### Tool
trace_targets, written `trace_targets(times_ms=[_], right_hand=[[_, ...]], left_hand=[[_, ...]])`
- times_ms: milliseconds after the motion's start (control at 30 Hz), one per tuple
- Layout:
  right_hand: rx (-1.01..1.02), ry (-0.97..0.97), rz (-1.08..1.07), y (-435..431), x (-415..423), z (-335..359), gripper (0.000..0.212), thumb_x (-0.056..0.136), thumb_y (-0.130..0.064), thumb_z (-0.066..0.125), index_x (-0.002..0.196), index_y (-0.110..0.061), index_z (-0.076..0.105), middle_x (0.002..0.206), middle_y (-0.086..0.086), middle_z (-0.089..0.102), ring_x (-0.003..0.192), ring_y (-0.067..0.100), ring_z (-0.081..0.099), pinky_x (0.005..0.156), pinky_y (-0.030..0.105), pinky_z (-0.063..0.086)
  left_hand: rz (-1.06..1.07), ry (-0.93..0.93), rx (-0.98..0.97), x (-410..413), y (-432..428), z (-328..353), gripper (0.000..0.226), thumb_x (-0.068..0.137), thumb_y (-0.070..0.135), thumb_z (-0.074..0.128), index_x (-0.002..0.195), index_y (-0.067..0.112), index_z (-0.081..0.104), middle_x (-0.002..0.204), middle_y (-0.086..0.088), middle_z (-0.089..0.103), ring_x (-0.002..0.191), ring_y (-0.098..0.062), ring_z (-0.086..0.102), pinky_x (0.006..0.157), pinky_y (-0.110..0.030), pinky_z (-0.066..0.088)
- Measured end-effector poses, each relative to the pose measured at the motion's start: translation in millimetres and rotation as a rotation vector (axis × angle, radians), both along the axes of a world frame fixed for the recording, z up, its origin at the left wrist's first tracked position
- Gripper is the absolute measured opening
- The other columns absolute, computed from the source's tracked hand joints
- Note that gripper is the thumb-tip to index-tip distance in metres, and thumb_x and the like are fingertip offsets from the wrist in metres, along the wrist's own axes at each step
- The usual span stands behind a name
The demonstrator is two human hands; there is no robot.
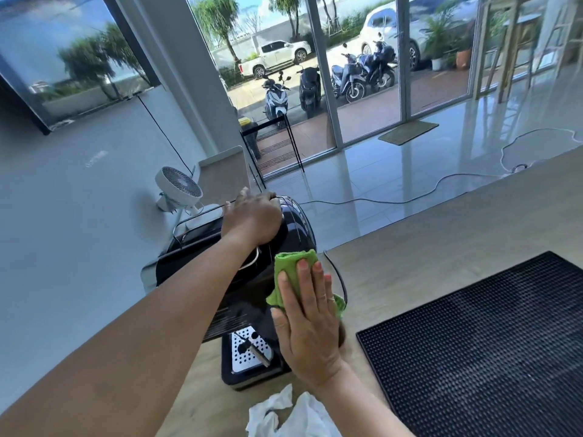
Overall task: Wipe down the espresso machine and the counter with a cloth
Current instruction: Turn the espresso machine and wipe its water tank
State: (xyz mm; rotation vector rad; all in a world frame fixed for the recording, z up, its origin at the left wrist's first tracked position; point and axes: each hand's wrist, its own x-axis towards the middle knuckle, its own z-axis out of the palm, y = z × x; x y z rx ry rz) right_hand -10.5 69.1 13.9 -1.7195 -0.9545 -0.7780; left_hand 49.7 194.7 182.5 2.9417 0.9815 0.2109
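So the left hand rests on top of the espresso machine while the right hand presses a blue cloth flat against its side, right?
Not quite: the head view shows the cloth is green, not blue. The rest holds: the left hand rests on top of the espresso machine while the right hand presses the cloth flat against its side.

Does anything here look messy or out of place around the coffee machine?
Mostly tidy. A crumpled white tissue or cloth lies loose on the wooden counter in front of the black espresso machine, and a long cable trails across the tiled floor behind it.
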Motion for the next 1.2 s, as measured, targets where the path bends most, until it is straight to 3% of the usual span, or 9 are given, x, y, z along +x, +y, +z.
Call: trace_targets(times_ms=[67,167,233,300,467,667,833,967,1200], right_hand=[[0.048,0.063,-0.041,10.0,1.2,-15.5,0.062,0.102,-0.036,0.036,0.155,-0.014,0.014,0.163,0.011,0.007,0.148,0.037,0.015,0.119,0.052,0.017],[0.186,0.564,-0.037,12.1,-9.8,-58.1,0.072,0.100,-0.047,0.030,0.156,-0.016,-0.004,0.164,0.012,0.004,0.151,0.028,0.009,0.118,0.054,0.019],[0.240,0.958,-0.023,9.0,-18.1,-76.2,0.073,0.095,-0.063,0.021,0.150,-0.039,-0.021,0.164,-0.003,-0.008,0.151,0.012,-0.003,0.120,0.050,0.012],[0.278,1.130,-0.005,3.9,-20.1,-68.5,0.066,0.090,-0.072,0.013,0.142,-0.054,-0.023,0.162,-0.013,-0.013,0.149,0.005,-0.010,0.122,0.046,0.003],[0.593,0.859,0.259,5.6,-24.4,43.6,0.063,0.099,-0.049,0.016,0.156,-0.025,0.003,0.163,-0.018,-0.001,0.149,0.002,-0.006,0.120,0.029,-0.007],[0.710,1.108,0.020,19.9,12.1,-1.1,0.057,0.096,-0.042,0.023,0.125,-0.011,0.061,0.127,0.002,0.063,0.119,0.015,0.054,0.101,0.032,0.038],[0.456,1.296,-0.135,14.7,8.8,-40.1,0.068,0.089,-0.049,0.012,0.135,-0.020,0.054,0.136,0.002,0.058,0.128,0.026,0.049,0.107,0.036,0.034],[0.590,1.043,0.193,8.9,11.6,43.7,0.050,0.098,-0.042,0.026,0.143,-0.033,0.046,0.134,-0.029,0.050,0.122,0.001,0.052,0.102,0.020,0.042],[0.173,1.288,0.635,6.7,98.0,-0.6,0.046,0.100,-0.050,0.028,0.141,-0.038,0.045,0.147,-0.010,0.047,0.133,0.010,0.043,0.112,0.036,0.034]], left_hand=[[0.003,-0.007,-0.001,-0.3,-0.2,0.6,0.048,0.098,0.036,0.023,0.143,0.031,0.037,0.156,-0.002,0.025,0.147,-0.016,0.009,0.116,-0.046,0.006],[-0.005,-0.002,-0.002,0.5,-3.9,0.3,0.048,0.098,0.036,0.024,0.143,0.031,0.038,0.156,-0.001,0.026,0.147,-0.016,0.010,0.116,-0.046,0.006],[-0.008,0.003,0.005,-0.2,-5.3,0.4,0.047,0.098,0.035,0.024,0.142,0.031,0.039,0.156,-0.001,0.026,0.146,-0.017,0.010,0.116,-0.047,0.007],[-0.009,-0.001,0.009,-0.5,-5.5,0.5,0.047,0.098,0.035,0.024,0.142,0.031,0.039,0.156,-0.002,0.027,0.146,-0.017,0.011,0.116,-0.047,0.008],[-0.007,-0.004,0.009,0.1,-6.7,0.3,0.046,0.098,0.036,0.025,0.142,0.030,0.040,0.155,-0.002,0.028,0.146,-0.017,0.012,0.116,-0.046,0.009],[0.011,0.012,0.005,-0.5,-7.3,0.6,0.047,0.099,0.035,0.023,0.142,0.027,0.038,0.156,-0.004,0.025,0.146,-0.018,0.010,0.117,-0.046,0.008],[0.008,0.002,0.000,-1.4,-8.7,0.1,0.047,0.099,0.035,0.023,0.143,0.028,0.038,0.156,-0.003,0.026,0.146,-0.017,0.011,0.118,-0.046,0.007],[0.008,-0.002,-0.002,0.3,-5.9,0.0,0.046,0.099,0.037,0.024,0.142,0.029,0.039,0.156,-0.002,0.027,0.146,-0.017,0.011,0.118,-0.045,0.007],[0.014,-0.009,-0.022,-1.6,-9.8,2.3,0.043,0.099,0.036,0.026,0.140,0.033,0.041,0.156,-0.001,0.025,0.146,-0.015,0.009,0.117,-0.045,0.006]])
